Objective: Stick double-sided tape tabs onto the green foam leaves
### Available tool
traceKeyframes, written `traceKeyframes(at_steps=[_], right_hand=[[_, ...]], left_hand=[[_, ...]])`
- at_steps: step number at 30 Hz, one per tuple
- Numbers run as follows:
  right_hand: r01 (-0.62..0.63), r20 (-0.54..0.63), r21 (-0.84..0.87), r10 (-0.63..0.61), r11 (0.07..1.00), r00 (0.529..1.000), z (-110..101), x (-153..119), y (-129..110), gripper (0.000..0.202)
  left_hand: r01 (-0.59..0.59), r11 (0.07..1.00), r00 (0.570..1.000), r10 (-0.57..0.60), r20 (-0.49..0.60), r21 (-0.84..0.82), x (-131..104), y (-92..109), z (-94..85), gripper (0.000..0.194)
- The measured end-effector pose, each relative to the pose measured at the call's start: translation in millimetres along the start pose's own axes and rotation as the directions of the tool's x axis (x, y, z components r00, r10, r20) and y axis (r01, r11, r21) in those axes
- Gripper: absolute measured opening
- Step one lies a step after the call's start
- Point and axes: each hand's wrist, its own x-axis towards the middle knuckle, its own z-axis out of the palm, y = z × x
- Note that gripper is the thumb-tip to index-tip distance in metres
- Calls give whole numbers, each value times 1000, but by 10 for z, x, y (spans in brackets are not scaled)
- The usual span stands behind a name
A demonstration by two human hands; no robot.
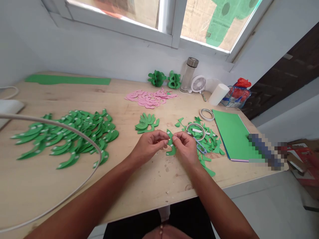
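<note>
A curved green paper cutout (pixel 170 152) with small white patches is held just above the table, between my two hands. My left hand (pixel 152 143) is closed, thumb and fingertips at the cutout's left edge. On the other side my right hand (pixel 185 145) pinches its right edge; the fingers partly cover the paper. Just beyond my left hand lies a small stack of green cutouts (pixel 142 124). Beside my right hand are green paper scraps (pixel 213 143), with a tape roll (pixel 195 124), a white pen-like item (pixel 199 131) and a blue-handled tool (pixel 201 147) among them.
A big pile of green cutouts (pixel 82 129) lies left, with a pale cable (pixel 72 128) arching before it. Pink cutouts (pixel 149 99), a glass bottle (pixel 187 79) and a small fan (pixel 198 83) stand farther back. Green sheets (pixel 230 132) lie right, near another tape roll (pixel 207 119).
</note>
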Motion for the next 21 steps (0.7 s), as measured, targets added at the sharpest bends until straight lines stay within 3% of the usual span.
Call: traceKeyframes(at_steps=[7, 21], right_hand=[[-73, 86, 98, 65, 992, 994, -10, 12, -60, 18], [-178, 154, 218, 146, 960, 977, -14, 7, -68, 21]], left_hand=[[47, 991, 999, -44, 30, -122, -13, 38, -10, 12], [44, 985, 998, -37, 48, -165, -5, 14, -30, 17]])
